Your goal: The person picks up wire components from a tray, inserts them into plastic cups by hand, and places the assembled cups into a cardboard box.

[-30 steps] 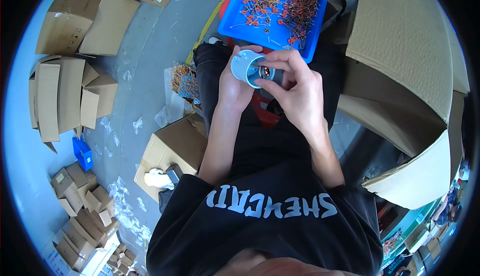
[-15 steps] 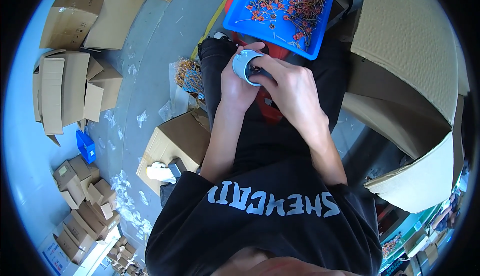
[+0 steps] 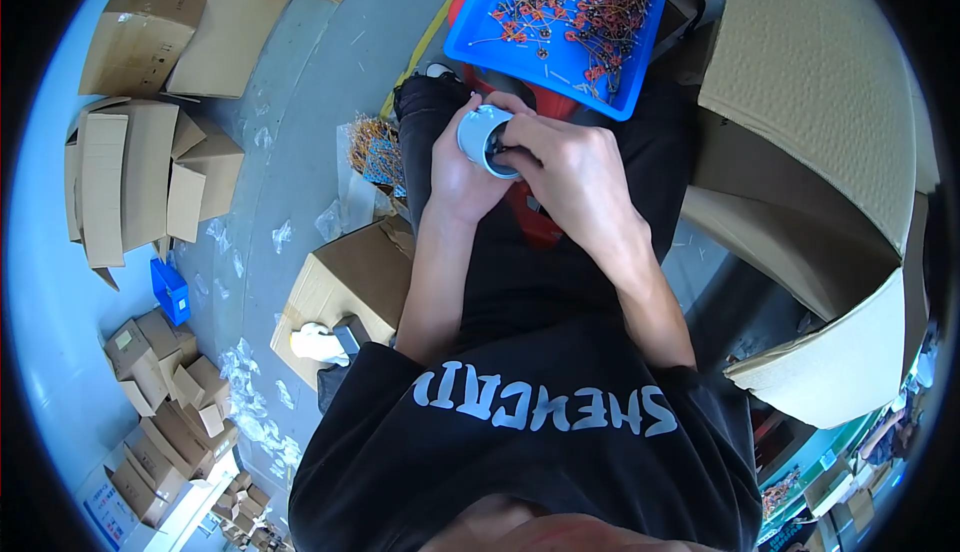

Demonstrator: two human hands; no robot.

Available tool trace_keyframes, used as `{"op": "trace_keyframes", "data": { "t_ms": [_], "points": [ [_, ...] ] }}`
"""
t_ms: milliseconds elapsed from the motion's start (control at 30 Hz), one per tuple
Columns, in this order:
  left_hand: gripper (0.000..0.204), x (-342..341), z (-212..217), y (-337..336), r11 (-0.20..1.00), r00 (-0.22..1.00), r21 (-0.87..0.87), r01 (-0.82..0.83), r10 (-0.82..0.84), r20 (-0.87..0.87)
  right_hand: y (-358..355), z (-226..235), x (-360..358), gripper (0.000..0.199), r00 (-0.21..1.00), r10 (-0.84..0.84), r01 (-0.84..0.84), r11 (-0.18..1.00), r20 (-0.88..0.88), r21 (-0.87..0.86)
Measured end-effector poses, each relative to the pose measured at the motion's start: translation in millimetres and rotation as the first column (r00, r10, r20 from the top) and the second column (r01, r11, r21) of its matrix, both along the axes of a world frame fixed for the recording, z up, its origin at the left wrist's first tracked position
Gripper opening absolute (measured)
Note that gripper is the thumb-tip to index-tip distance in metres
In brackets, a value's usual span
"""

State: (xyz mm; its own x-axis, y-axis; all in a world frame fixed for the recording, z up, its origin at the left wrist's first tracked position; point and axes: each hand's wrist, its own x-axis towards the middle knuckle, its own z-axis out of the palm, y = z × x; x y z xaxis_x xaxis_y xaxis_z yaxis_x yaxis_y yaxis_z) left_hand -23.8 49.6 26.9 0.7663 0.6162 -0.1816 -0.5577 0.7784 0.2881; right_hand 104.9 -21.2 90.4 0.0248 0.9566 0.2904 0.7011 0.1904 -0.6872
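My left hand (image 3: 458, 170) is wrapped round a light blue cylindrical cup-like housing (image 3: 474, 136), its open end turned toward my right. The fingers of my right hand (image 3: 575, 160) reach into that opening, pinched together; what they hold inside is too hidden to make out. Both hands are above my lap, close together. Just beyond them a blue tray (image 3: 540, 70) holds many small red and dark parts with thin orange wires (image 3: 570, 12).
A large open cardboard box (image 3: 800, 82) stands close on my right. Another carton (image 3: 345, 277) sits by my left side, with a white item on it. Wired parts in plastic (image 3: 375, 152) lie on the floor. Stacked cartons (image 3: 140, 177) and a small blue bin (image 3: 170, 292) are farther left.
The housing and both hands have shifted slightly left. The housing has turned a little, and my right fingers stay in its opening.
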Motion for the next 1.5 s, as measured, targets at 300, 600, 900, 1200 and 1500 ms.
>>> {"op": "trace_keyframes", "data": {
  "t_ms": [300, 600, 900, 1200, 1500],
  "points": [
    [0.040, -7.1, 5.1, 10.2, 0.981, 0.985, 0.188, 0.044, -0.011, -0.172, 6.4, 1.6, 0.9, 0.011, 0.981, 0.131, -0.148, 0.982, 0.146, 0.116],
    [0.042, -9.5, -15.4, 6.3, 0.997, 0.997, -0.007, -0.071, 0.071, -0.030, 10.3, -20.9, -13.9, 0.016, 0.996, 0.071, -0.079, 0.987, 0.059, 0.141],
    [0.047, -10.3, 0.7, 8.0, 0.999, 0.994, -0.009, -0.033, 0.032, -0.102, -0.7, 10.3, -21.2, 0.030, 0.956, -0.139, 0.147, 0.989, -0.257, 0.013],
    [0.048, -9.8, 2.9, 8.3, 0.998, 1.000, 0.065, -0.010, 0.010, 0.005, 2.8, 17.0, -20.9, 0.029, 0.979, -0.165, 0.178, 0.978, -0.118, 0.107],
    [0.048, -12.5, 13.0, 7.9, 1.000, 0.998, -0.011, 0.004, -0.003, 0.058, 8.1, 13.3, -19.9, 0.022, 0.998, -0.061, 0.056, 0.975, 0.018, 0.216]
  ]
}}
